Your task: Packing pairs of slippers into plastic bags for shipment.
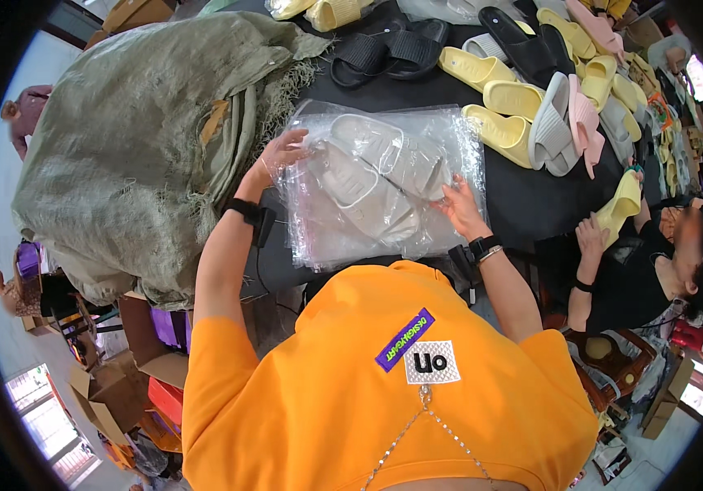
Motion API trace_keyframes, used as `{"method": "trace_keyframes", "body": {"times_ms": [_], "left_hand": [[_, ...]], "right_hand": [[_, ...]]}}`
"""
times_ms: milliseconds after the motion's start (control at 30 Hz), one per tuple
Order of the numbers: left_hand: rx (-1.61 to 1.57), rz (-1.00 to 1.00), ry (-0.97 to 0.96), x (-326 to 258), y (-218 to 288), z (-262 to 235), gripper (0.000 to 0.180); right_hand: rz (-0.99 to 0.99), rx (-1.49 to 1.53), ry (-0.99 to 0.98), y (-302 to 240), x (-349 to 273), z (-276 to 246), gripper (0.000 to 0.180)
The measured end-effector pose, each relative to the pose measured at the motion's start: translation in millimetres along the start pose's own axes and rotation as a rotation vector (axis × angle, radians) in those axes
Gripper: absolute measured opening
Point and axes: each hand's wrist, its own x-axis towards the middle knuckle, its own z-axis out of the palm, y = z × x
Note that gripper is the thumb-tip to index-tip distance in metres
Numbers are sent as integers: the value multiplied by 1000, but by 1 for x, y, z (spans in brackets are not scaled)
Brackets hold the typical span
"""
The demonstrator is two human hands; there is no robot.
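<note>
The 2 pale beige foam slides (pixel 384 176) lie inside a clear crinkled plastic bag (pixel 318 237) at the centre of the black worktop (pixel 523 204), their outlines softened by glare and folds in the film. The left hand (pixel 282 154) rests at the bag's 10 o'clock corner, fingers spread on the plastic; whether it pinches the film I cannot tell. The right hand (pixel 459 209) lies at the bag's 3 o'clock edge, fingers flat and fairly wide on the plastic over 1 slide. Both wrists carry black bands. The person's orange shirt (pixel 384 385) hides the worktop's near edge and the bag's lower rim.

At 9 o'clock a large grey-green woven sack (pixel 139 139) bulges beside the bag, covering that end of the worktop. At 12 o'clock lie black slides (pixel 392 49); from 1 to 2 o'clock, a heap of yellow, pink and grey slides (pixel 548 106), partly cut off by the rim. At 3 o'clock a co-worker's hand holds a yellow slide (pixel 621 204).
</note>
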Motion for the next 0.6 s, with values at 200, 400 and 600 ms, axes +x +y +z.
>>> {"method": "trace_keyframes", "body": {"times_ms": [200, 400, 600], "left_hand": [[599, -23, 65, 26, -24, 21, 48], [666, -46, 59, 16, -22, 28, 45], [764, -89, 7, -4, -33, 36, 42]], "right_hand": [[-16, -22, 57, 4, -1, 0, 53], [92, -39, 30, -2, -3, -5, 57], [117, -250, 48, -7, 3, -8, 61]]}}
